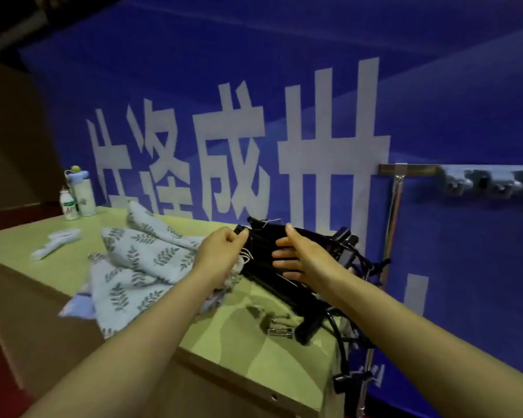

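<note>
Head view: the black hanger bundle [263, 239] is seen at the counter's [224, 336] right end. It is pinched by the left hand [221, 251] and steadied by the right hand's [302, 257] straight, spread fingers. If the tangled hooks are snagged, the pile could be dragged off the edge. Counted: one leaf-print cloth [139, 260], two bottles [83, 194], two loose metal clips [280, 327]. The hangers cannot be counted.

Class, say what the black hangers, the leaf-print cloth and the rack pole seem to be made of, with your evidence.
Hangers: probably plastic or velvet-coated, matt black, no shine.
Cloth: soft woven fabric, probably cotton; it folds and rumples.
Pole: metal, polished chrome look; bright reflections run along it.
</note>
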`<move>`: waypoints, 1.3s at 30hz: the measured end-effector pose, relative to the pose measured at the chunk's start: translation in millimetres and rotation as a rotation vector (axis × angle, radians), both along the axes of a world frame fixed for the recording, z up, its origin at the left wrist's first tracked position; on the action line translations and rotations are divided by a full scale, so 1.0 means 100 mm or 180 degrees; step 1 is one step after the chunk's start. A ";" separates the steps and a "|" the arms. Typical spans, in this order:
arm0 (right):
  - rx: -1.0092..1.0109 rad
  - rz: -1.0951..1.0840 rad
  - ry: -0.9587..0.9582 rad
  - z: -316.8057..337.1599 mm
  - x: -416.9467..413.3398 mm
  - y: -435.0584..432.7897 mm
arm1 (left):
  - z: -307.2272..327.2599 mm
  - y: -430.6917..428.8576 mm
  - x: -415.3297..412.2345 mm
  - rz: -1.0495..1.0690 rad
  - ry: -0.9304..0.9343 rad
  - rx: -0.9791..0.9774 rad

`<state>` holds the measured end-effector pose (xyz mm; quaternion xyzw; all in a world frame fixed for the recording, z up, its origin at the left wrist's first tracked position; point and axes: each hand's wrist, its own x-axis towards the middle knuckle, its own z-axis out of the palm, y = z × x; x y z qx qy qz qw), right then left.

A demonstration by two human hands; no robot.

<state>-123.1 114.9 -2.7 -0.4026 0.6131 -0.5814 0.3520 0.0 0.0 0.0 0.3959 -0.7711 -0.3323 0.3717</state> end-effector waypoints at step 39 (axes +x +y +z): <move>-0.0478 0.0489 0.1520 0.69 1.31 -0.65 | 1.09 0.00 1.42 0.0882 0.1567 -0.0968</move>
